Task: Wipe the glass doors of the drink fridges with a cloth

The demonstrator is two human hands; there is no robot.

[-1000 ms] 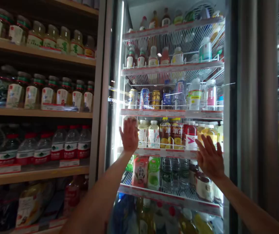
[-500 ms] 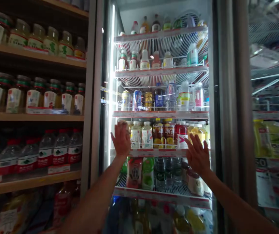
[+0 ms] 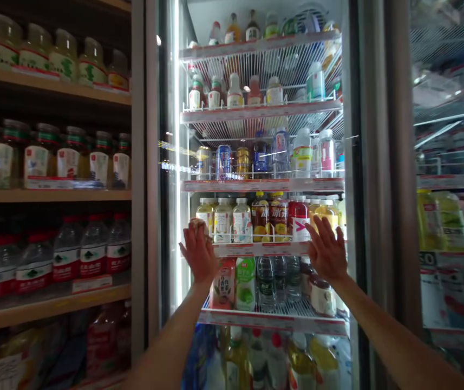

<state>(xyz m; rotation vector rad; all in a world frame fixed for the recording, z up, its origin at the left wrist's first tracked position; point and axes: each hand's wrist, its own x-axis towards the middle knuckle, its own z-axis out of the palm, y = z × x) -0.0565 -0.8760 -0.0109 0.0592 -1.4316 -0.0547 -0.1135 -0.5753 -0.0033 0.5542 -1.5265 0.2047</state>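
Note:
My left hand (image 3: 199,257) is pressed toward the glass door (image 3: 262,116) of a lit drinks cooler, low on its left side. Under its fingers a crumpled, light patterned cloth (image 3: 202,226) pokes out at the top; most of it is hidden by the hand. My right hand (image 3: 328,250) rests against the glass on the other side with fingers spread and nothing in it. Behind the glass, between both hands, stand bottles of brown tea (image 3: 260,216) and a bottle with a pink-red label (image 3: 299,219).
Cooler shelves (image 3: 264,185) carry rows of bottles and cans. To the left, wooden shelving (image 3: 53,195) holds jar-like bottles and red-capped water bottles (image 3: 68,249). A metal door frame (image 3: 378,162) runs up the right, with another stocked glass cooler (image 3: 451,179) beyond.
My left hand and the cloth have slid down the glass. The right hand stays at about the same place on the glass. The view has shifted slightly.

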